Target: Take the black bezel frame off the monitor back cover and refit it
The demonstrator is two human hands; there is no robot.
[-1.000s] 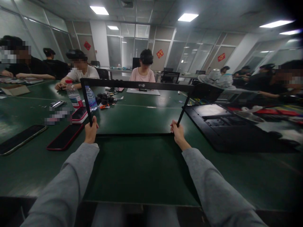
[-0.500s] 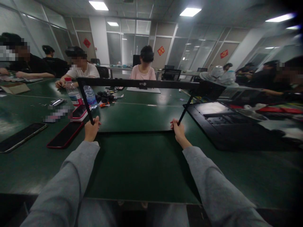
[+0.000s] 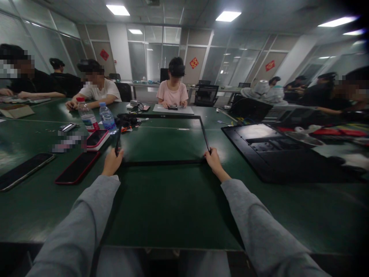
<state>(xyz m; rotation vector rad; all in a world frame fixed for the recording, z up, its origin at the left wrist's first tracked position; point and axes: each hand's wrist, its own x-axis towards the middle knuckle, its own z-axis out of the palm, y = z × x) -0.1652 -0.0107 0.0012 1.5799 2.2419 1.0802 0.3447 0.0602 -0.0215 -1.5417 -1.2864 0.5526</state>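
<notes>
Between my two hands is a thin black rectangular screen bezel (image 3: 164,163), an empty frame through which the green tabletop shows. My left hand (image 3: 112,161) is closed around its left side, near the lower corner. On the opposite side, my right hand (image 3: 213,161) grips the right strip, also low down. The bezel leans away from me, with its far edge a little above the near one. Whether the near edge touches the table, I cannot tell.
A large black panel (image 3: 288,163) lies on the green table (image 3: 173,207) at right. Phones, one red-edged (image 3: 77,167), lie at left. Behind them stand a red-capped bottle (image 3: 87,114) and a blue-capped bottle (image 3: 107,117). Several people sit around, one in pink (image 3: 172,91) opposite.
The bezel's far edge has swung down and away from me, so the frame lies flatter. Its bottom edge and both gripping hands stay in nearly the same place.
</notes>
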